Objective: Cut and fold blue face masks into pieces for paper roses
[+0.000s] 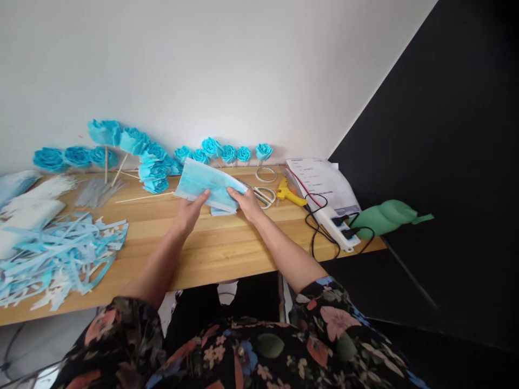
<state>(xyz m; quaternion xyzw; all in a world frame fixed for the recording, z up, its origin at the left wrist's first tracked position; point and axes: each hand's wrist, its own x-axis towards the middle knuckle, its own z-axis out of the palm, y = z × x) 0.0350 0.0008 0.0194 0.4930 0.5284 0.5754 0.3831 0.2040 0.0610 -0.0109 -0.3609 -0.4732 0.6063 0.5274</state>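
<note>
My two hands hold a light blue sheet of thin, soft fabric [197, 181] with a whitish edge above the table. It looks like an opened-out face mask. My left hand [190, 212] pinches its lower edge, thumb in front and fingers behind. At the right end my right hand [247, 204] is closed on it the same way. Beneath the sheet, a small blue piece [223, 211] shows on the table. Just beyond my right hand are scissors with pale handles [265, 198]; their blades are partly hidden.
Blue fabric flowers [153, 170] on sticks line the wall. Blue and white strips [60, 254] lie heaped at left beside clear thin sticks [95, 193]. At right are a tape roll [266, 174], yellow glue gun [288, 193], papers [320, 181], power strip [334, 228] and green bag [385, 217].
</note>
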